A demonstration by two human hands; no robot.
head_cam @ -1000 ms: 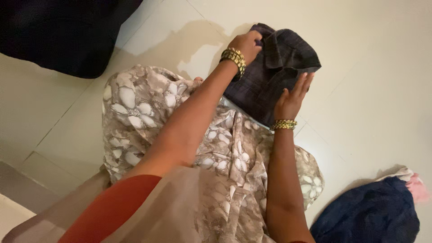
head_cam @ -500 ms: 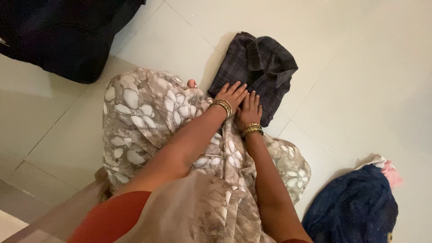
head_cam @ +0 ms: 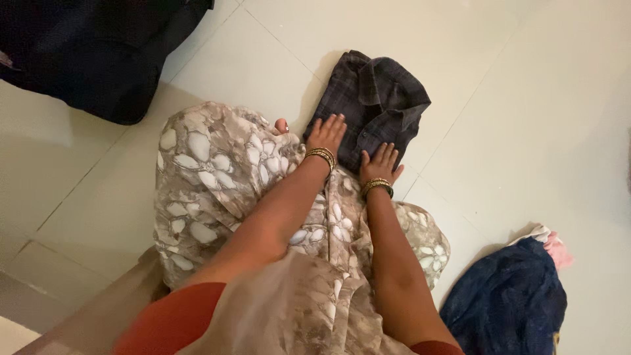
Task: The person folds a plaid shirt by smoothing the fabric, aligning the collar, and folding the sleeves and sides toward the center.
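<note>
Below, pale tiled floor (head_cam: 526,131); folded dark shirt (head_cam: 374,105) lying flat.

The folded shirt (head_cam: 376,105) is woven cloth, dark grey with a faint check, matt and slightly creased at the collar. The floor (head_cam: 526,118) is pale tile, smooth with a soft sheen, cut by thin grout lines. At 7 o'clock of the shirt, the printed garment (head_cam: 217,171) is thin, draping cloth with a dull finish. The bangles (head_cam: 321,156) on both wrists are glossy gold-coloured metal. At 4 o'clock, the navy cloth heap (head_cam: 513,302) looks coarse and matt.
</note>
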